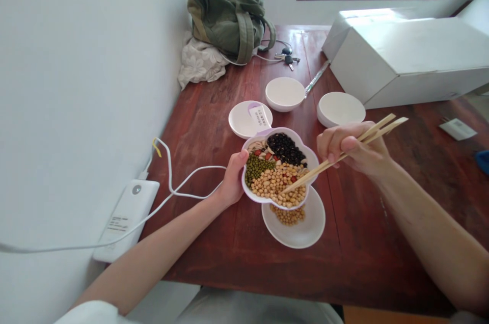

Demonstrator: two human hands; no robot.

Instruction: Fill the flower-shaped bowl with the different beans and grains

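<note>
Head view: the left hand [233, 177] grips the side of a scalloped, lilac-rimmed white dish [313, 162], partly over a smooth round bowl [295, 235] of pale yellow beans [289, 218]. The right hand [364, 157] grasps slender wooden chopsticks [311, 174], tips among the dish's round tan beans [272, 182], near shiny black beans [286, 147] and tiny green beans [258, 167]. Below spreads a red-brown, wood-grained table [346, 263].

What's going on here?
The person's left hand holds a flower-shaped tray with black beans, green beans and yellow beans mostly in separate patches. The right hand grips wooden chopsticks, tips at the yellow beans. The tray partly hides a white bowl that also holds yellow beans.
</note>
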